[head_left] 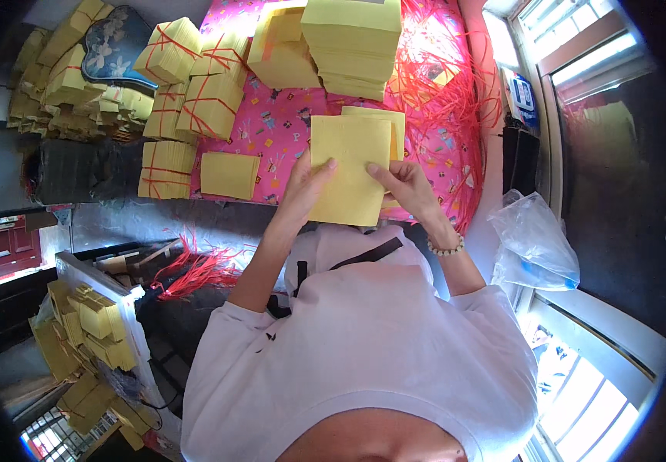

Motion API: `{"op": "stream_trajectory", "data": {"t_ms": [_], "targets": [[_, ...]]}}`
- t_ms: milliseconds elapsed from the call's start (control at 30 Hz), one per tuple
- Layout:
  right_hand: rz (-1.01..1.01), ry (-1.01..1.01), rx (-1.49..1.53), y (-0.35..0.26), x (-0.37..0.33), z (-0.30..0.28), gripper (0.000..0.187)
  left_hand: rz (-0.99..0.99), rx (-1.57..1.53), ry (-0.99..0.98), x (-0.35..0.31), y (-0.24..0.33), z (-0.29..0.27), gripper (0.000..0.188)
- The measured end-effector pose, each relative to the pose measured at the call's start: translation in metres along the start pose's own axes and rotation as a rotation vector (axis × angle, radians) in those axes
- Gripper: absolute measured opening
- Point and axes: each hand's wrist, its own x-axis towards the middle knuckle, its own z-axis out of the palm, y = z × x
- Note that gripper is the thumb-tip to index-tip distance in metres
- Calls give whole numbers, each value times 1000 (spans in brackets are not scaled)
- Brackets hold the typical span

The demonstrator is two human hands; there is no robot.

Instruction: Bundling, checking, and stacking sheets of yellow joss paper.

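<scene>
Between my two hands I hold a sheaf of yellow paper [348, 181] upright over the near edge of the pink table. My left hand [307, 181] grips its left side, thumb on the front face. On the right side, my right hand [410, 185] holds it, thumb also in front; the fingers behind are partly hidden. More yellow paper [397, 132] shows just behind the sheaf; I cannot tell whether it is held too. A small flat stack of yellow paper [229, 175] lies on the table left of my left hand.
Tall loose yellow stacks [352, 46] stand at the back of the pink patterned table cover [279, 115]. Bundles tied with red strips [213, 104] are piled at the left. Loose red strips [441, 92] spread along the right. A clear plastic bag [533, 242] hangs at the right.
</scene>
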Motion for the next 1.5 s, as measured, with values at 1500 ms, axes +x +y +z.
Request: {"op": "stream_trajectory", "data": {"t_ms": [1500], "targets": [[-15,-95,-132,98,53,47,22,33,-701,645,-32,-77,-192,37]]}}
